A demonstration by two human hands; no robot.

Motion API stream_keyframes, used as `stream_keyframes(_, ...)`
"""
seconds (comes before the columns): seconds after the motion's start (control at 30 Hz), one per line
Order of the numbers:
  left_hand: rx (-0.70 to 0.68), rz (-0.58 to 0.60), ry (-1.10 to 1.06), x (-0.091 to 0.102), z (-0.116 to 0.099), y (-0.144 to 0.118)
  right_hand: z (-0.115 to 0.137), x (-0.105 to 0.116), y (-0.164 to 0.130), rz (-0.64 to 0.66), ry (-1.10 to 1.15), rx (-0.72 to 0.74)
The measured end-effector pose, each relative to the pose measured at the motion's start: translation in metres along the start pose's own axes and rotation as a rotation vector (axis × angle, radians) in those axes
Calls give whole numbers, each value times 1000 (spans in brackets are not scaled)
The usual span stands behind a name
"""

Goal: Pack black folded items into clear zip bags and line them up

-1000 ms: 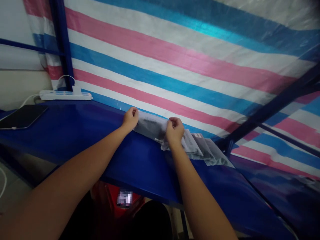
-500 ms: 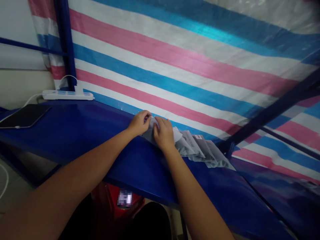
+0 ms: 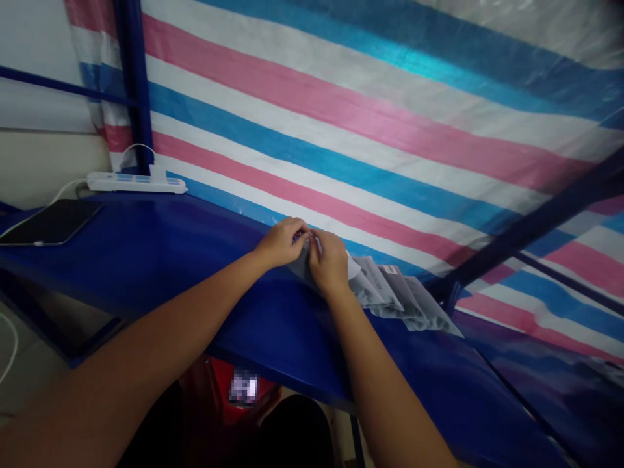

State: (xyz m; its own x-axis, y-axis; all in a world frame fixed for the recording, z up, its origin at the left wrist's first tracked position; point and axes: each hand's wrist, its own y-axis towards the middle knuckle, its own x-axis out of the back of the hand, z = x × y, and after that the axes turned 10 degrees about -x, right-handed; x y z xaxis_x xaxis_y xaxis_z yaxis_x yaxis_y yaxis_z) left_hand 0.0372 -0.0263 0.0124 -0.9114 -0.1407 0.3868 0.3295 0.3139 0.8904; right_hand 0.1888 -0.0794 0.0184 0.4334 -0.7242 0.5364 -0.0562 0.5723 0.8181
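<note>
Starting far left: dark tablet [image 3: 49, 222] lying flat on the blue table [image 3: 160, 260], white power strip [image 3: 137, 182] just behind it against the striped tarp [image 3: 370, 110]. Moving in to the centre, left hand [image 3: 281, 242] curled shut, fingertips pinching the top edge of a grey plastic packet [image 3: 303, 263] at the back of the table. Right hand [image 3: 329, 262] pressed close beside, nearly touching the left, fingers clamped on the same packet and covering most of it. Further right, fanned stack of similar grey packets [image 3: 400, 296] spread flat, overlapping, reaching toward the dark blue frame bar [image 3: 526, 227].
</note>
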Motion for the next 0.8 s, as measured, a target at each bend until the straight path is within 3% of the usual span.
stream_keyframes(0.17, 33, -11, -18, -1, -2, 0, 3, 1, 0, 8, -71, -47)
stream_keyframes(0.33, 127, -162, -51, 3, -2, 7, 0, 7, 2, 21, -144, -81)
stream_keyframes(0.53, 385, -432, -112, 17, 34, 13, -7, 14, 6, 34, -228, -145)
stream_keyframes(0.67, 414, -542, -111, 18, 60, 8, -7, 14, 6, 97, -202, -164)
stream_keyframes(0.8, 459, -610, -109, 17, 71, 1, -10, 14, 6, 106, -226, -186)
